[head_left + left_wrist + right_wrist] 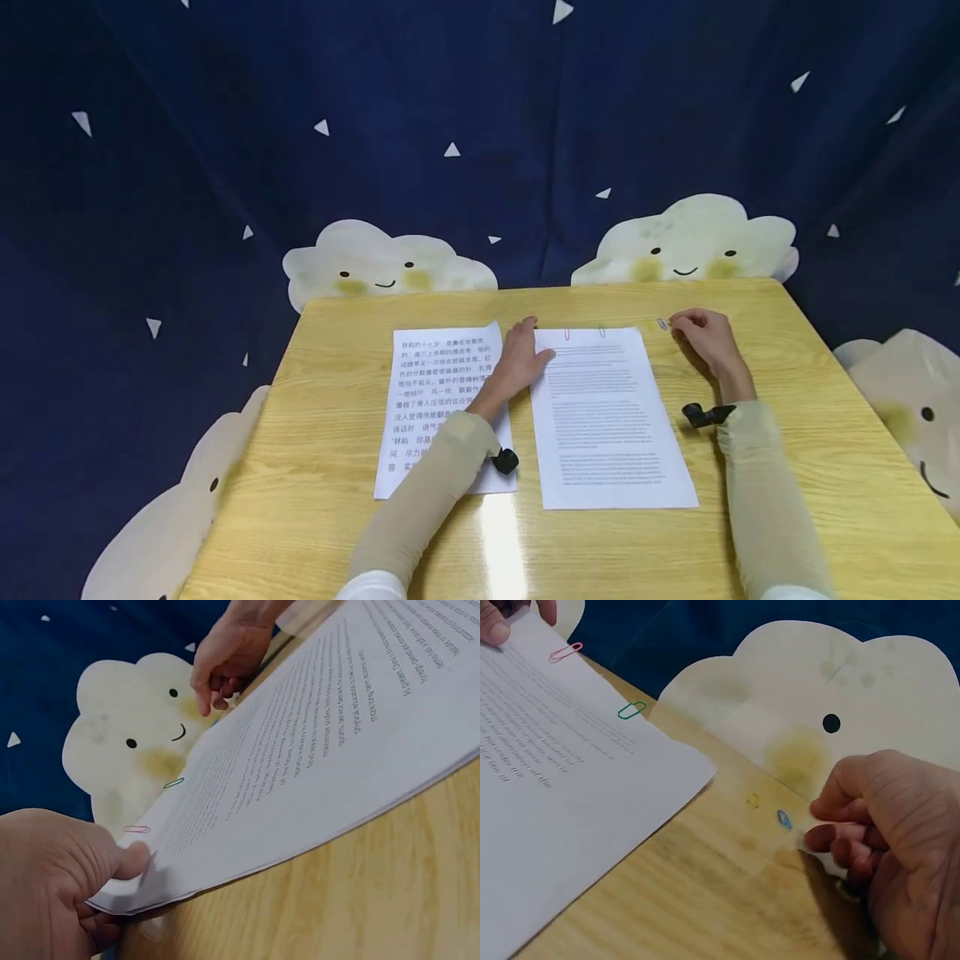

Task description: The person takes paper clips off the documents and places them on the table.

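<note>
My left hand point(517, 358) pinches the top left corner of a printed paper stack point(345, 772), with the thumb on top and fingers beneath. A pink paper clip point(566, 652) and a green paper clip point(632, 711) sit on the stack's top edge. Right of the stack, a blue paper clip point(784, 819) and a yellow paper clip point(754, 800) lie on the table. Just beside the blue clip, my right hand point(707, 337) has its fingers loosely bent. A small gap shows between its fingertips and that clip; nothing is visible in its grasp.
Another sheet point(442, 367) with larger print lies to the left, partly under my left forearm. The wooden table point(322, 500) ends at a dark blue curtain point(390, 100) with cloud-shaped cushions point(690, 242) along the back edge.
</note>
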The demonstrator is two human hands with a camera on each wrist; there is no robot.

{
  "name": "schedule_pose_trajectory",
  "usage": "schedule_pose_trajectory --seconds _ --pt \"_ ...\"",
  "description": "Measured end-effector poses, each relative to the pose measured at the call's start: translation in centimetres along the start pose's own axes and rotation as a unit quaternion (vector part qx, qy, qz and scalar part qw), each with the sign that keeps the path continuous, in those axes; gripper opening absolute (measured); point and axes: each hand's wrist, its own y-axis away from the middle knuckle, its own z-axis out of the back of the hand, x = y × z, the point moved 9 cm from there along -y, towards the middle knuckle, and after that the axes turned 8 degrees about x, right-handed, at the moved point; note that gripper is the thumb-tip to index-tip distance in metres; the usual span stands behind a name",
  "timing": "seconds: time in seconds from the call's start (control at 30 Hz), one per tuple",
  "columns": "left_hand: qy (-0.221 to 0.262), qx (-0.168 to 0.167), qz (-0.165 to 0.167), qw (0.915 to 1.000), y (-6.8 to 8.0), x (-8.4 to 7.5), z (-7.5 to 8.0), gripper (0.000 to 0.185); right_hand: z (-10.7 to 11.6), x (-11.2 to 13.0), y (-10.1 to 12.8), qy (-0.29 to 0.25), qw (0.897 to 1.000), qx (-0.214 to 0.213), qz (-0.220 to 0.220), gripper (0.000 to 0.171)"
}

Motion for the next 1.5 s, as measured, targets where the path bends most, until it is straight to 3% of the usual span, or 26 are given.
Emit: schedule_pose_trajectory --seconds 0.17,0.27,0.47,0.7,0.83,0.93,1.13,1.27,1.4,1.5 --pt "0.015 -0.016 -0.029 0.9994 0.6 0.3 -0.5 0.029 0.4 -1.2 0.9 -0.075 0.994 -0.084 0.017 0.034" --pt "0.028 -0.037 -0.048 0.9978 1.1 0.7 -0.4 0.016 0.3 -1.7 1.2 -0.126 0.986 -0.108 0.026 0.034" --pt "0.091 -0.05 -0.077 0.9916 2.0 1.1 -0.6 0.017 0.3 -2.0 2.5 -0.088 0.987 -0.129 0.044 0.033" --pt "0.148 -0.073 -0.083 0.9828 2.3 1.3 -0.3 0.019 1.0 -1.8 4.2 -0.173 0.966 -0.173 0.088 0.028" --pt "0.152 -0.083 -0.084 0.9814 2.4 1.3 0.4 0.02 0.8 -1.3 4.4 -0.115 0.973 -0.183 0.074 0.028" --pt "0.156 -0.082 -0.072 0.9817 2.9 1.8 1.3 0.023 0.0 -0.5 3.9 -0.102 0.979 -0.165 0.067 0.028" --pt "0.182 -0.099 -0.049 0.977 4.3 3.2 3.6 0.022 -2.9 5.0 2.3 -0.137 0.983 -0.066 0.104 0.033" --pt "0.192 -0.092 -0.05 0.9758 4.5 3.1 4.2 0.024 -3.5 10.5 3.6 -0.132 0.979 -0.027 0.155 0.028" --pt "0.198 -0.084 -0.043 0.9757 4.2 2.6 4.1 0.025 -4.6 15.8 6.0 -0.078 0.977 -0.003 0.199 0.024" --pt "0.192 -0.079 -0.044 0.9771 4.0 2.1 3.9 0.024 -5.9 17.2 6.3 -0.006 0.971 -0.005 0.239 0.023"
